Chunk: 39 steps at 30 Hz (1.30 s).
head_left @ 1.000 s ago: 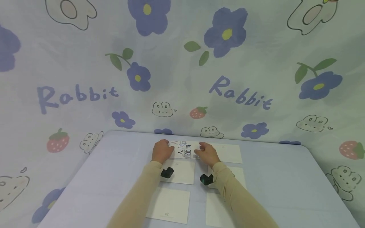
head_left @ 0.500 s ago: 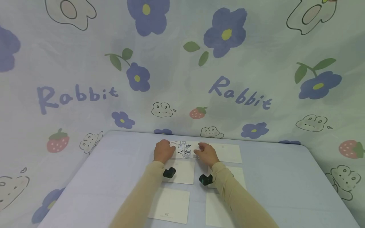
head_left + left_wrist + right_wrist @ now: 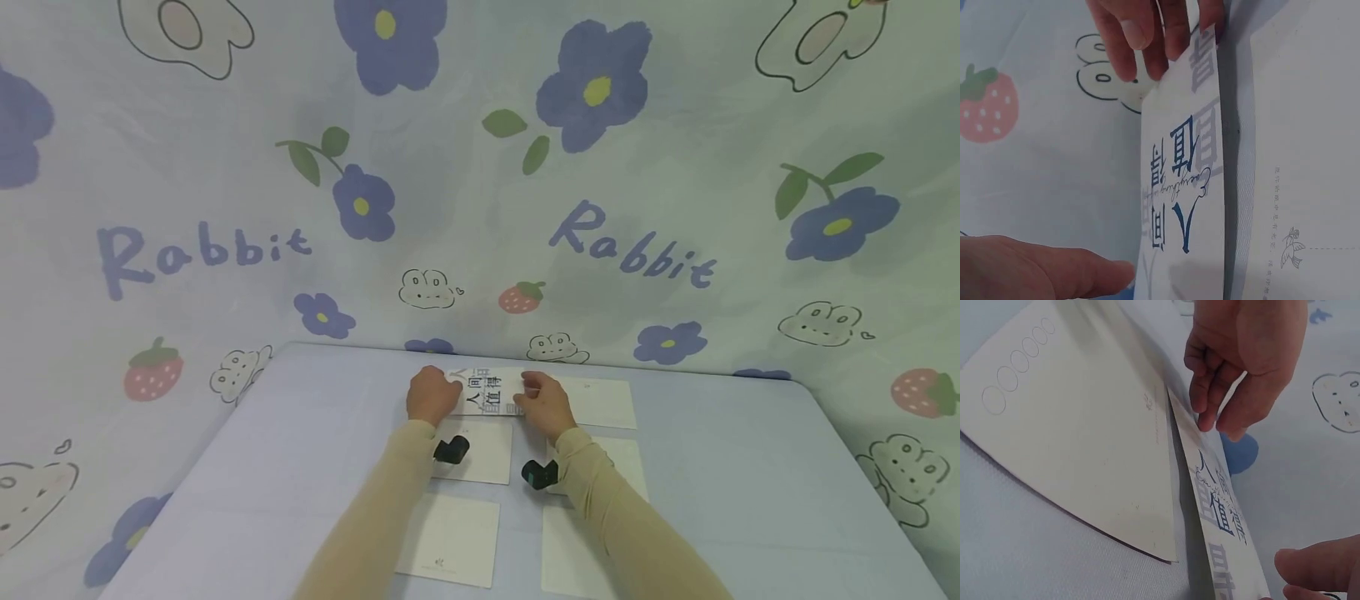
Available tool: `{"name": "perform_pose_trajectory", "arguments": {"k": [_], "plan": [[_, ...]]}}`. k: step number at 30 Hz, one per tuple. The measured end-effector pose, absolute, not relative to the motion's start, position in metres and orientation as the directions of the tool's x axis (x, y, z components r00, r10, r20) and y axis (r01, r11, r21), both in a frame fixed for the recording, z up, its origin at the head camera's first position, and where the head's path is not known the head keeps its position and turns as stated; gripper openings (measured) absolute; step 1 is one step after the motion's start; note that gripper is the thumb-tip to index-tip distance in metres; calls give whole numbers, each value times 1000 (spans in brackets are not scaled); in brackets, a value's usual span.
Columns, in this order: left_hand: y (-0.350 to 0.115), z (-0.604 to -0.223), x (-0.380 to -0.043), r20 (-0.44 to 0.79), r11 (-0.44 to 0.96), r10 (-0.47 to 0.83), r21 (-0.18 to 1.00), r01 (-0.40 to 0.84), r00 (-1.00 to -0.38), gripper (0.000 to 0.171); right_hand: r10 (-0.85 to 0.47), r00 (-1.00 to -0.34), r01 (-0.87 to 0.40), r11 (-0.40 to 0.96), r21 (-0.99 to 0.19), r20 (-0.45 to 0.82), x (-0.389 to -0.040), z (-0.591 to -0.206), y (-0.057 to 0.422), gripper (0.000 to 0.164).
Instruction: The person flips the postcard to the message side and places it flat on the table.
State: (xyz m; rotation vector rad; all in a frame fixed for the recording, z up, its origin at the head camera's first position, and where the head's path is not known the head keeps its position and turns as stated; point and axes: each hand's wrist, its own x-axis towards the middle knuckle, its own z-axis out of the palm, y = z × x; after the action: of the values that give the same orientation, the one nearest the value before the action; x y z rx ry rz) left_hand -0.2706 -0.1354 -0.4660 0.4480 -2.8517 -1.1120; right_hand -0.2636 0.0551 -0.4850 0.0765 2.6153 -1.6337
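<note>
A white postcard point(image 3: 487, 392) printed with blue and grey Chinese characters lies crosswise between my hands, at the far side of the table. My left hand point(image 3: 433, 397) grips its left end, and my right hand point(image 3: 546, 406) pinches the right end. In the left wrist view, the near edge of the printed postcard point(image 3: 1188, 156) stands slightly off the cloth. The right wrist view has the left hand point(image 3: 1244, 369) pinching the far end of the card, while the right thumb point(image 3: 1316, 565) shows beside the near end.
Several pale postcards lie in two columns: one at far right point(image 3: 600, 404), one just in front point(image 3: 480, 454), one nearer left point(image 3: 453, 542), and others partly under the right arm. A printed curtain point(image 3: 480, 208) hangs behind the light blue table point(image 3: 750, 475). Dark cameras sit on both wrists.
The printed postcard has risen slightly, with a dark gap now under its near edge. My left hand has shifted a little right. The other postcards have stayed put.
</note>
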Motion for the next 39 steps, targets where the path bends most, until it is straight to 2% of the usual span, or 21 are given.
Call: {"name": "perform_pose_trajectory", "arguments": {"k": [20,29,39], "plan": [[-137,-468,-270,-38,776,-238,594,-213,-971,39,35,-988,155,263,-952,-151,-266,-490,59,51],[-140,-470,-272,-24,757,-231,623,-195,-973,40,49,-987,161,267,-950,-154,-266,-489,60,47],[-143,-472,-273,72,705,-242,698,-125,-968,42,87,-990,131,297,-946,-110,-264,-484,61,36]]}}
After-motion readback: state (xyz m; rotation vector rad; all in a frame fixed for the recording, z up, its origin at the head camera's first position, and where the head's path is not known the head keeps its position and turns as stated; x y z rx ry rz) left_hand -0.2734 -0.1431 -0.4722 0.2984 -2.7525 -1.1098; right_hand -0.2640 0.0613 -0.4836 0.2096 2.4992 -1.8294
